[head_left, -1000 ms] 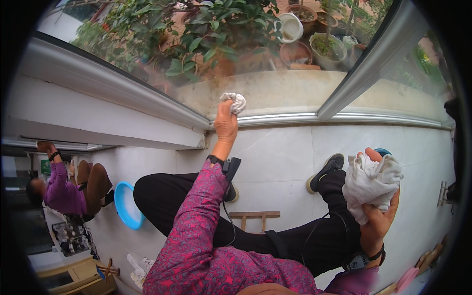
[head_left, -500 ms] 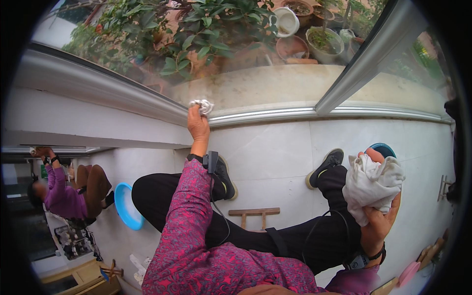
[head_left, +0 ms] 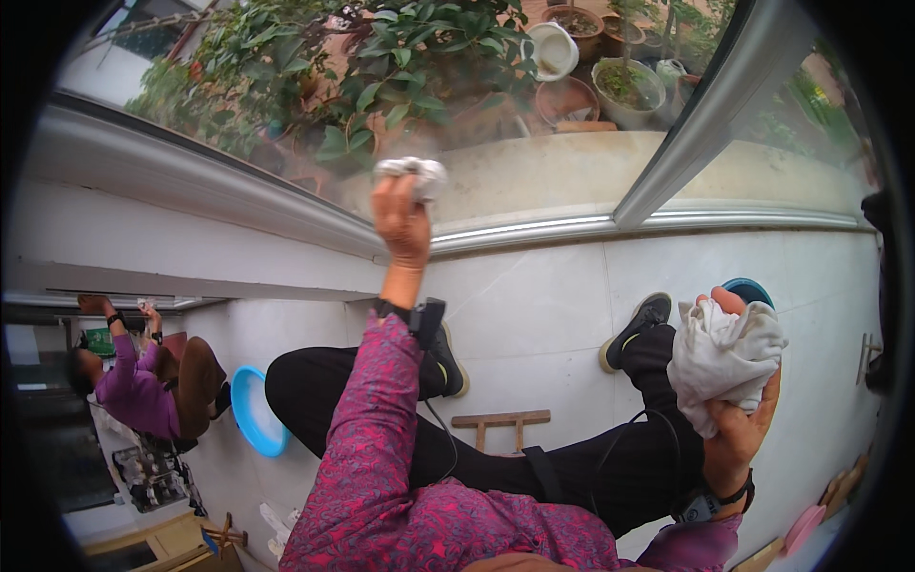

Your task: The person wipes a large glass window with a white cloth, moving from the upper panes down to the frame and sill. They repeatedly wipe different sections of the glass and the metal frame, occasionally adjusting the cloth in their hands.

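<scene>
My left hand (head_left: 401, 221) reaches forward with its fingers closed on a bunched white cloth (head_left: 419, 177). That cloth lies against the lower part of the glass pane (head_left: 534, 157), just above the silver bottom frame. On the right, my right hand (head_left: 740, 437) grips a larger crumpled white rag (head_left: 724, 357) held up over the floor beside my knee. The rag covers most of its fingers.
A co-worker in purple (head_left: 143, 386) crouches at the left, hands raised at a window, near a blue basin (head_left: 258, 412). A small wooden stool (head_left: 500, 419) stands between my legs. Another blue basin (head_left: 750, 289) is partly behind my rag. Potted plants (head_left: 629, 86) stand outside.
My left hand has moved up and slightly right with its cloth, away from the frame corner. My right hand stays nearly still. The co-worker's hands have moved apart.
</scene>
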Motion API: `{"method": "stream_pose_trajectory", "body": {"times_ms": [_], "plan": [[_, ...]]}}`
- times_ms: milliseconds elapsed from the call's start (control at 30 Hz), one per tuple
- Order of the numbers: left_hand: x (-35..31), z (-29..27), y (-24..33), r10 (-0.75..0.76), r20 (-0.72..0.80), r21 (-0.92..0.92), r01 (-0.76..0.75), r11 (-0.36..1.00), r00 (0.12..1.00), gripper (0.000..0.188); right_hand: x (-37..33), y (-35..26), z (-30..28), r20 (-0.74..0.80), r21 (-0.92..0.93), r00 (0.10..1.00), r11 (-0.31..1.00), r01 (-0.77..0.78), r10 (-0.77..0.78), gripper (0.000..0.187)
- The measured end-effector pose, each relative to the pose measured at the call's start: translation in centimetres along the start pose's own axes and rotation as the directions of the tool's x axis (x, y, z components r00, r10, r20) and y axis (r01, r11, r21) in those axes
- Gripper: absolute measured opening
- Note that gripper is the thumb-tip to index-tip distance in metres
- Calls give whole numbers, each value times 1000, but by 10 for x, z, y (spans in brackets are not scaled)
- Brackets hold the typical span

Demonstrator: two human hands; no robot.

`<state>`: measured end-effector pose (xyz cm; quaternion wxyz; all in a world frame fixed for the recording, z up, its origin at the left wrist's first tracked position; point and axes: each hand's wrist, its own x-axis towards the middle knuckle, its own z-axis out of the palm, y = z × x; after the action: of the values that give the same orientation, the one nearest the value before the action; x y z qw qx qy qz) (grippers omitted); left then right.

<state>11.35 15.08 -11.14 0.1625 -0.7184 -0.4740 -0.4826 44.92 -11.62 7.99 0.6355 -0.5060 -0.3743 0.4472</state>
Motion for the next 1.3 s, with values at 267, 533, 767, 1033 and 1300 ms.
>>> {"method": "stream_pose_trajectory", "body": {"times_ms": [267, 533, 767, 1033, 1300], "plan": [[27, -33, 4, 85, -2, -32, -85, 996, 996, 45, -8, -1, -6, -84, -49, 995, 997, -58, 54, 83], [64, -16, 16, 68, -112, 29, -66, 997, 991, 45, -14, -2, -11, -106, 1, 992, 998, -65, 65, 85], [0, -13, 43, 12, 487, 70, -52, 996, 873, 46, -17, -1, -13, -69, 37, 997, 999, -26, 28, 87], [117, -28, 34, 271, -147, -40, -279, 959, 951, 49, -13, -3, -16, -39, 7, 999, 1000, 12, -12, 82], [-18, 16, 51, 172, 504, 76, -242, 967, 846, 36, -16, -7, -20, -110, -71, 993, 997, -43, 35, 80]]}}
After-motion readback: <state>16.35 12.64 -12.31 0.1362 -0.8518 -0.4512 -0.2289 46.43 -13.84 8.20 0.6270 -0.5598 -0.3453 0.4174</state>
